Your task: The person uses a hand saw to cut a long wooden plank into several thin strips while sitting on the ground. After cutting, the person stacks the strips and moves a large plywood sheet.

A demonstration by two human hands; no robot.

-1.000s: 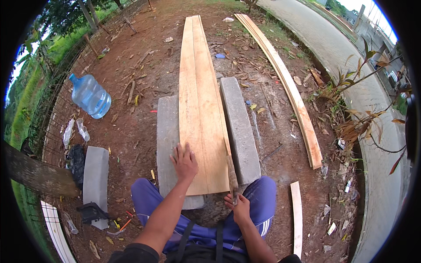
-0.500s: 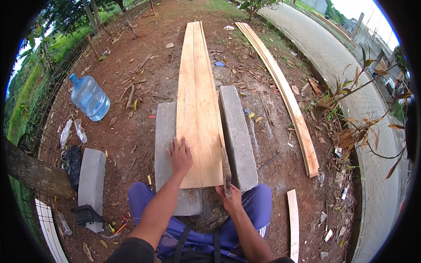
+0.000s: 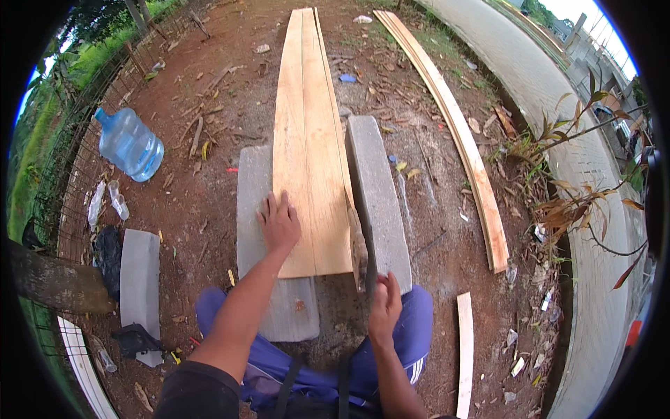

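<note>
My left hand (image 3: 280,225) lies flat with fingers spread on a long pale wooden board (image 3: 307,174), near its close end. A lengthwise line runs down the board's face. The board rests on concrete blocks, the left one (image 3: 253,181) partly under it. Against the board's right edge leans a narrow, worn brownish-grey piece (image 3: 360,255); its kind is unclear. My right hand (image 3: 386,307) is raised just right of that piece, apart from it, fingers loosely bent and nothing seen in them. Its fingertips are close to the near end of the right concrete block (image 3: 380,202).
Long planks (image 3: 453,146) lie on the soil at right, with a short wooden strip (image 3: 465,349) nearer. At left are a blue water jug (image 3: 131,145), another concrete block (image 3: 139,279) and a tree trunk (image 3: 56,279). A wire fence (image 3: 77,167) borders that side.
My right hand has let go of the narrow worn piece and moved up and right. My left hand stays on the board. The whole view has shifted slightly.
</note>
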